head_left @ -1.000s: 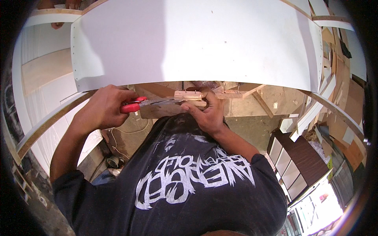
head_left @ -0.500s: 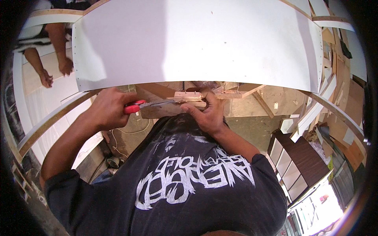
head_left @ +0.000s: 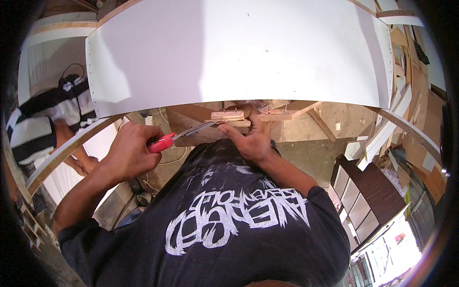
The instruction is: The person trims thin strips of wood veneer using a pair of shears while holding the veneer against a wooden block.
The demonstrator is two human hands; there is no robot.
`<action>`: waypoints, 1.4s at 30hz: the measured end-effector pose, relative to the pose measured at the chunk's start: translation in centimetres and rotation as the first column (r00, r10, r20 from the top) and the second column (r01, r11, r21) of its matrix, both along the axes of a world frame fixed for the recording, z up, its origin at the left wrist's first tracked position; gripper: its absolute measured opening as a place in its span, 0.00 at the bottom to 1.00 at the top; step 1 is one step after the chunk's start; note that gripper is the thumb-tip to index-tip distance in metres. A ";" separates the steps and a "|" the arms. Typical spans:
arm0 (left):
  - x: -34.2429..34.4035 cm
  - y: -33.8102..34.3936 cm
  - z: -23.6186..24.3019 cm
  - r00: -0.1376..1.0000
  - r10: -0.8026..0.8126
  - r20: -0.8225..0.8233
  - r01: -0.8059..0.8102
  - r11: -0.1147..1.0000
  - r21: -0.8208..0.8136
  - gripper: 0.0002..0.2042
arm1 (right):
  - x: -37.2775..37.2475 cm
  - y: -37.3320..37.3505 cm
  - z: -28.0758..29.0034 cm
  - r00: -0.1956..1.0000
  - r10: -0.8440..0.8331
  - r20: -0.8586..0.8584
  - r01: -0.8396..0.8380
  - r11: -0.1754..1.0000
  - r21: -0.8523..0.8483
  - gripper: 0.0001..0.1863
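Both hands raised, fingers clenched

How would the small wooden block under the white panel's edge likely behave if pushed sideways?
The small wooden block looks stiff and light. Flat-sided, it would probably slide, not roll. The right hand steadies it while the left hand works a red-handled tool against it.

A red-handled hand tool with a thin metal blade points rightward, nearly level, its tip meeting a small stack of pale wooden blocks. The blocks lie flat, pressed up at the near edge of a large white board.
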State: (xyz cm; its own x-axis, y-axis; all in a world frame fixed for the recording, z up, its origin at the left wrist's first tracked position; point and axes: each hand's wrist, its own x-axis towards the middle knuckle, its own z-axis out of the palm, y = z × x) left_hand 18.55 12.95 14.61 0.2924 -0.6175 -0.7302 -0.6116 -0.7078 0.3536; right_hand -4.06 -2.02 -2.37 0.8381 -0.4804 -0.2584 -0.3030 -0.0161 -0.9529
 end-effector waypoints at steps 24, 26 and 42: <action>-2.7 4.4 -1.7 0.766 0.576 -0.286 -0.601 0.800 0.000 0.13 | 1.7 -0.6 2.2 0.998 -0.053 -0.019 0.053 0.999 0.012 0.27; -2.9 3.9 -1.4 0.735 0.611 -0.294 -0.628 0.777 0.045 0.13 | 1.7 -0.6 2.2 0.998 -0.012 -0.067 0.018 0.996 0.088 0.26; 0.1 2.7 1.7 0.994 -0.102 0.036 0.105 0.986 -0.129 0.23 | 0.7 0.5 2.3 0.980 -0.168 0.105 0.169 0.986 -0.007 0.21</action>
